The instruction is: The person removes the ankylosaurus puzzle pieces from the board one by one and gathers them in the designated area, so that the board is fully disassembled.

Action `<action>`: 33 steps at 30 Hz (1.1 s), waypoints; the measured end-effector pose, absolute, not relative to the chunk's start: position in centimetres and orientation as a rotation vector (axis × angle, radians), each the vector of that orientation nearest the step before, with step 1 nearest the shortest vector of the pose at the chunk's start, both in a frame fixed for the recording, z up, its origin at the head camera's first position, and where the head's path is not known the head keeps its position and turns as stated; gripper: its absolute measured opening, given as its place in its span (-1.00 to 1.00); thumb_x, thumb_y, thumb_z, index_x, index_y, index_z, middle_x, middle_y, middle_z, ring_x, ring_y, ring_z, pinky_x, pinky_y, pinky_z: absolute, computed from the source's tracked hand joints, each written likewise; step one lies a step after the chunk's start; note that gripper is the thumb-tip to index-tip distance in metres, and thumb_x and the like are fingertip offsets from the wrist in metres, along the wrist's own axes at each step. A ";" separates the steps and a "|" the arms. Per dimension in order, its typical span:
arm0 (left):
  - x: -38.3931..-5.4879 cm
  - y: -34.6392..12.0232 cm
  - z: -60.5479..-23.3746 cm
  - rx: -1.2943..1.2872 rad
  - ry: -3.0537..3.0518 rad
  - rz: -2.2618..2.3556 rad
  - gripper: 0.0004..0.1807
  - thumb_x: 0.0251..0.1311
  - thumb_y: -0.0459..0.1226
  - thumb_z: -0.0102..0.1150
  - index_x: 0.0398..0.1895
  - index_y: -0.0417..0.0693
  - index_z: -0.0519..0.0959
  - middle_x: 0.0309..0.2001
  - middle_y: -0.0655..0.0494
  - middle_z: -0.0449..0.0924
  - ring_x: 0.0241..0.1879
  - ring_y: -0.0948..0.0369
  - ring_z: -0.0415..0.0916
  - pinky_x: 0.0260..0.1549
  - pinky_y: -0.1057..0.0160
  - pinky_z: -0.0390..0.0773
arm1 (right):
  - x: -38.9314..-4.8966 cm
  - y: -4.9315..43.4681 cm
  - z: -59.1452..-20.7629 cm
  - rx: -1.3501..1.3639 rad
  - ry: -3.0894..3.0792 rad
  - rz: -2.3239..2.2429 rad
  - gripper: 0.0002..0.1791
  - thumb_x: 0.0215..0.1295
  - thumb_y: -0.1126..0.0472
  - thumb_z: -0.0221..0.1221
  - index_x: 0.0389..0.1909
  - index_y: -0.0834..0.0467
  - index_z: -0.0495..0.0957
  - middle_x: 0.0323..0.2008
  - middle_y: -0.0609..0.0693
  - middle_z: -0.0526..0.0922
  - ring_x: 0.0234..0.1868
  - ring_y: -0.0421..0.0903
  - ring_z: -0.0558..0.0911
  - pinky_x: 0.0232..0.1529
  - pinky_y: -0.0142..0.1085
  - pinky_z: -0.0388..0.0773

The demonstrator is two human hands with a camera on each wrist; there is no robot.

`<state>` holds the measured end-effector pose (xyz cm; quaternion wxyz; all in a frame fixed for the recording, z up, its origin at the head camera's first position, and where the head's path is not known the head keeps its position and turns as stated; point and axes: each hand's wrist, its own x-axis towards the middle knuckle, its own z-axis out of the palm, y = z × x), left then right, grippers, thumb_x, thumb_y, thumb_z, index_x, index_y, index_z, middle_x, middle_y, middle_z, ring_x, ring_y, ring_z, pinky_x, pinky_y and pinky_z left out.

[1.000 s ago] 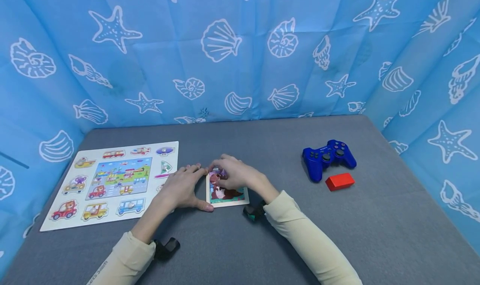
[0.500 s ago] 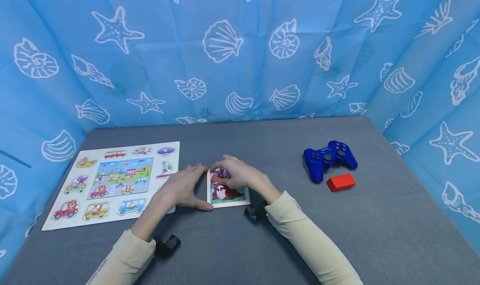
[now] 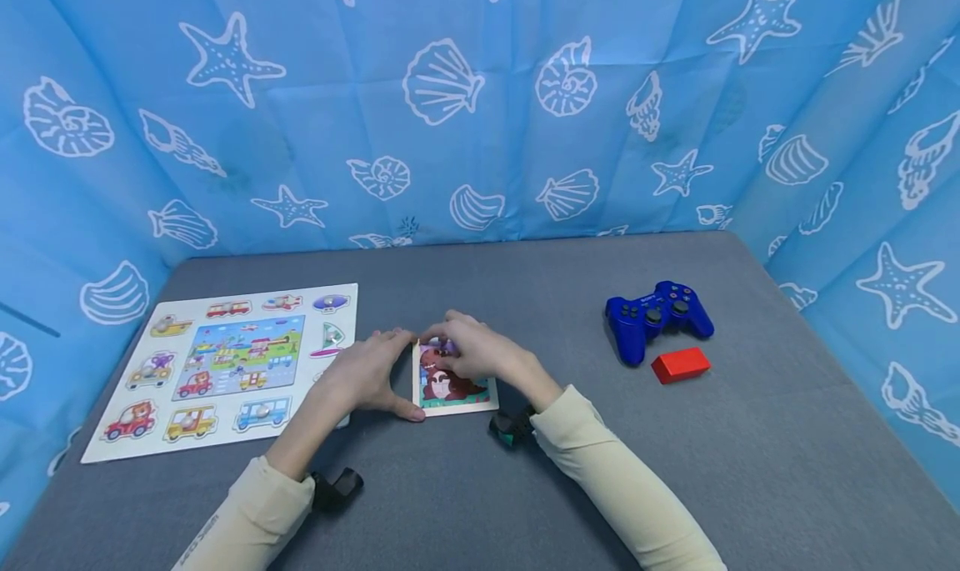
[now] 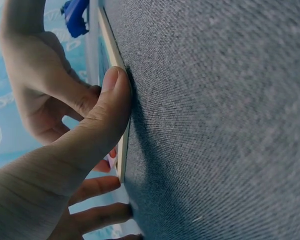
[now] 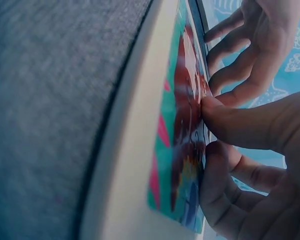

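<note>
A small picture puzzle [image 3: 459, 392] in a pale wooden frame [image 5: 130, 165] lies flat at the middle of the table. It shows a brown figure on a green ground with pink shapes. My left hand [image 3: 362, 377] braces the frame's left side, its thumb at the near corner and its straight fingers at the far one. Over the upper left of the picture, the curled fingers and thumb of my right hand [image 3: 474, 348] pinch at a puzzle piece [image 4: 111, 161] of pink-purple colour, mostly hidden beneath them.
A large vehicle peg puzzle board [image 3: 165, 429] lies at left, partly behind the left hand. To the right are a blue game controller [image 3: 652, 314] and a red block [image 3: 680, 364]. A blue shell-patterned curtain [image 3: 480, 137] hangs around the grey table [image 3: 555, 288].
My right fingers have shifted slightly on the puzzle, and more of the pale patch in the picture shows. Otherwise both hands and the frame stay in place.
</note>
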<state>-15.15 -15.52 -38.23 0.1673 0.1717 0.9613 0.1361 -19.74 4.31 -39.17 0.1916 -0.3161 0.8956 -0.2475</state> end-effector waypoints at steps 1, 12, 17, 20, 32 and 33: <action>-15.2 -15.5 -38.2 0.486 2.734 0.385 0.22 -0.18 0.25 0.59 0.50 -0.17 0.29 0.50 -0.32 0.28 0.49 -0.32 0.22 0.37 -0.36 0.34 | -19.7 4.3 -39.2 -0.888 2.517 -0.694 -0.55 0.43 0.23 0.25 0.31 0.09 0.56 -0.13 0.07 0.50 -0.23 -0.10 0.47 -0.32 -0.35 0.45; -15.2 -15.4 -38.1 0.468 2.718 0.394 0.22 -0.17 0.23 0.60 0.52 -0.14 0.26 0.52 -0.32 0.25 0.51 -0.31 0.20 0.39 -0.36 0.32 | -19.4 4.4 -39.1 -0.904 2.532 -0.702 -0.53 0.44 0.28 0.22 0.34 0.13 0.53 -0.07 0.08 0.50 -0.24 -0.13 0.47 -0.29 -0.38 0.47; -15.3 -15.4 -38.2 0.470 2.719 0.394 0.23 -0.18 0.23 0.61 0.53 -0.14 0.26 0.52 -0.31 0.26 0.51 -0.32 0.21 0.39 -0.36 0.32 | -19.3 4.5 -39.0 -0.922 2.542 -0.723 -0.54 0.44 0.26 0.23 0.33 0.13 0.54 -0.06 0.08 0.51 -0.23 -0.14 0.47 -0.28 -0.38 0.47; -15.3 -15.5 -38.3 0.479 2.722 0.391 0.23 -0.18 0.23 0.60 0.52 -0.15 0.27 0.51 -0.31 0.26 0.50 -0.32 0.22 0.38 -0.36 0.33 | -19.3 4.7 -38.9 -0.930 2.547 -0.733 -0.55 0.44 0.25 0.23 0.32 0.13 0.55 -0.07 0.09 0.52 -0.23 -0.13 0.46 -0.28 -0.38 0.46; -15.5 -15.4 -38.3 0.483 2.727 0.346 0.22 -0.21 0.26 0.60 0.50 -0.12 0.29 0.49 -0.32 0.30 0.47 -0.32 0.26 0.36 -0.36 0.36 | -19.6 7.1 -38.2 -0.939 2.595 -0.721 -0.57 0.42 0.23 0.25 0.28 0.14 0.58 -0.04 0.10 0.55 -0.21 -0.14 0.50 -0.23 -0.35 0.50; -15.5 -15.4 -38.3 0.480 2.727 0.345 0.23 -0.21 0.27 0.60 0.50 -0.11 0.29 0.49 -0.32 0.30 0.47 -0.33 0.26 0.36 -0.36 0.36 | -19.8 7.5 -38.1 -0.942 2.602 -0.717 -0.58 0.42 0.23 0.26 0.27 0.14 0.58 -0.04 0.11 0.55 -0.21 -0.13 0.50 -0.23 -0.36 0.49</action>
